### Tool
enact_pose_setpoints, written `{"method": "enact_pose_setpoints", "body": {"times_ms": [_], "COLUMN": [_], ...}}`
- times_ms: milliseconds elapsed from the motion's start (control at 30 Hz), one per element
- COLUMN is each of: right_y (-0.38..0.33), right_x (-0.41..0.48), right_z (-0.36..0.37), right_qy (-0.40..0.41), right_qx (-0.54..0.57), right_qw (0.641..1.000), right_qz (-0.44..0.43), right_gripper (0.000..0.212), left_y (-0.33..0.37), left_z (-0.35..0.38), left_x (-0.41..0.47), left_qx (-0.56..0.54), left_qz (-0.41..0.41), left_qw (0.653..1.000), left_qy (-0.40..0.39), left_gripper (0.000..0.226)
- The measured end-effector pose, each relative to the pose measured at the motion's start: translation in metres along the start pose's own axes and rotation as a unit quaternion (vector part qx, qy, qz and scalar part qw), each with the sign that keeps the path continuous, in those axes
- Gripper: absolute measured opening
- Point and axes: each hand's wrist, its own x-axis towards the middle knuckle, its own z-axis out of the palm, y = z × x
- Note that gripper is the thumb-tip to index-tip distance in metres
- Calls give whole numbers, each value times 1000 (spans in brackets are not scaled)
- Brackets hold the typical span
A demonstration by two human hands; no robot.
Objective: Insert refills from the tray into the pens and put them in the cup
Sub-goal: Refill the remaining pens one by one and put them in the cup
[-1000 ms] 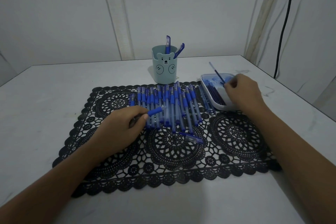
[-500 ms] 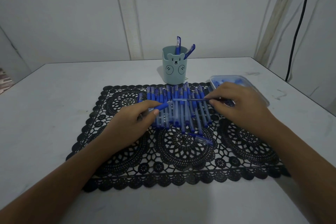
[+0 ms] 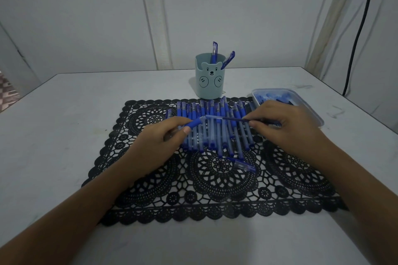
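We have the left hand [image 3: 159,142] curled round a pen barrel [image 3: 195,123], its grip closed on the blue rubber end with the open mouth pointing right. The right hand [image 3: 286,127] pinches a thin refill [image 3: 228,118] between thumb and fingertips, holding it level above the row of pens [image 3: 215,133] on the black lace mat [image 3: 193,189]. The refill's tip sits right at the barrel's mouth; whether it is already inside we cannot tell.

Here is where it can slip, we judge. The refill is long and slender, and the right grip takes it well back from the tip, so a small wobble could send the point past the mouth, or bow the rod under a push. The hands seem to meet in the air above the row, so the two pieces could drift out of line. If either grip loosens, the piece drops among barrels that all look alike.

The tray [image 3: 310,105] of refills lies just behind the right hand, near enough for a careless wrist to knock. A loose cap [image 3: 244,165] lies on the mat nearer us. The bear-faced cup [image 3: 210,80] stands beyond the row on the desk [image 3: 64,135], two pens [image 3: 214,52] in it, well apart from both hands
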Motion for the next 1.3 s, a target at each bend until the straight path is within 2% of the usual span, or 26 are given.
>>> {"method": "enact_pose_setpoints", "body": {"times_ms": [167, 267, 333, 467, 600, 733, 967, 1033, 1100, 1167, 1233, 1300], "right_y": [2, 3, 0, -20, -35, -32, -34, -36, -36, -33, -31, -29], "right_x": [0, -1, -2, -6, -9, -10, -10, -10, -10, -11, -13, -16], "right_z": [-1, -2, 0, 19, 26, 20, 26, 28, 27, 26, 26, 31], "right_qy": [-11, -12, -27, -52, -40, -17, -43, -60, -65, -60, -82, -143], "right_qx": [-7, -58, -71, -28, 89, 132, 147, 149, 143, 123, 52, -21], "right_qw": [1000, 998, 996, 996, 995, 987, 986, 984, 982, 984, 993, 990], "right_qz": [3, -25, -40, -67, 12, 90, 71, 75, 102, 114, 67, 1], "right_gripper": [19, 17, 24, 31, 40, 9, 9, 19, 22, 13, 14, 32], "left_y": [3, 2, 3, 8, 9, 7, 9, 9, 7, 6, 5, 4], "left_z": [0, -3, -2, 3, 3, 2, 4, 4, 3, 2, 1, 1], "left_x": [0, -2, -4, -4, -3, -3, -3, -3, -3, -2, -1, -1], "left_qx": [6, 106, 150, 138, 98, 81, 86, 88, 77, 65, 57, 59], "left_qz": [5, 65, 79, 91, 91, 80, 90, 90, 80, 75, 70, 64], "left_qw": [1000, 992, 984, 983, 989, 993, 990, 990, 993, 995, 996, 996], "left_qy": [-2, -25, -49, -74, -62, -44, -68, -62, -42, -23, -11, -4], "left_gripper": [18, 38, 43, 40, 39, 43, 40, 39, 42, 44, 38, 35]}}
